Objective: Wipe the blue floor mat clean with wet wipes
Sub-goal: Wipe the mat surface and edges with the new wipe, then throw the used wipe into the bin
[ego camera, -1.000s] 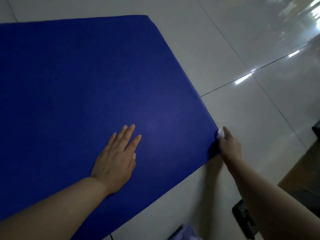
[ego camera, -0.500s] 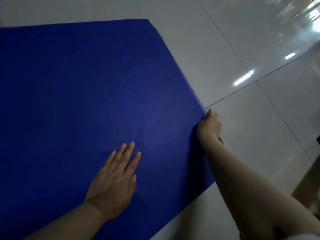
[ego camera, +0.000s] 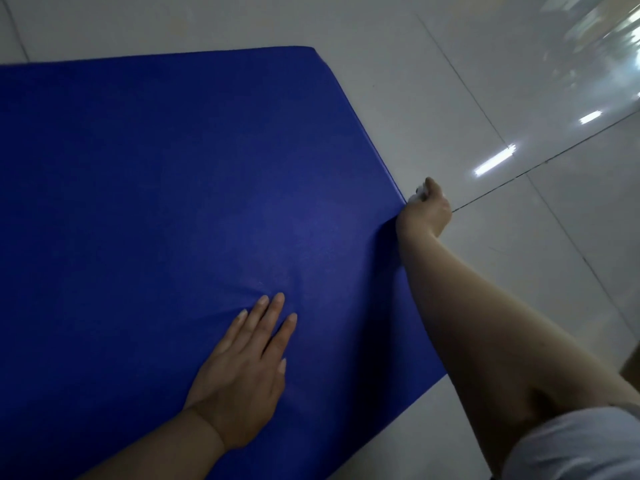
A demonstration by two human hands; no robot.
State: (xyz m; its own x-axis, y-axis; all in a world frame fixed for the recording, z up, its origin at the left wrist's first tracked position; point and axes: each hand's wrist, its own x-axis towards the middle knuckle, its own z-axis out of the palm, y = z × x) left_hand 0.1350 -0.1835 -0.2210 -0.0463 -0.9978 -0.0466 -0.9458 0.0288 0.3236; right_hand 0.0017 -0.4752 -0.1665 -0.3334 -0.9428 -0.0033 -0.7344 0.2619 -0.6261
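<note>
Tiled floor (ego camera: 398, 36), one mat (ego camera: 173, 185), two hands (ego camera: 242, 375)

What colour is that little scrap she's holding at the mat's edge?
White: the wet wipe peeks from the right hand at the blue mat's edge, head view.

Indoor room, type unclear: home or gym/activity space both fit. Evidence: glossy pale floor tiles (ego camera: 450, 57) with dark grout lines (ego camera: 540, 164) running across the right half of frame, elongated light reflections (ego camera: 495, 162) at centre right and upper right. Blue floor mat (ego camera: 173, 185), padded with a rounded corner, fills the left and centre.
</note>
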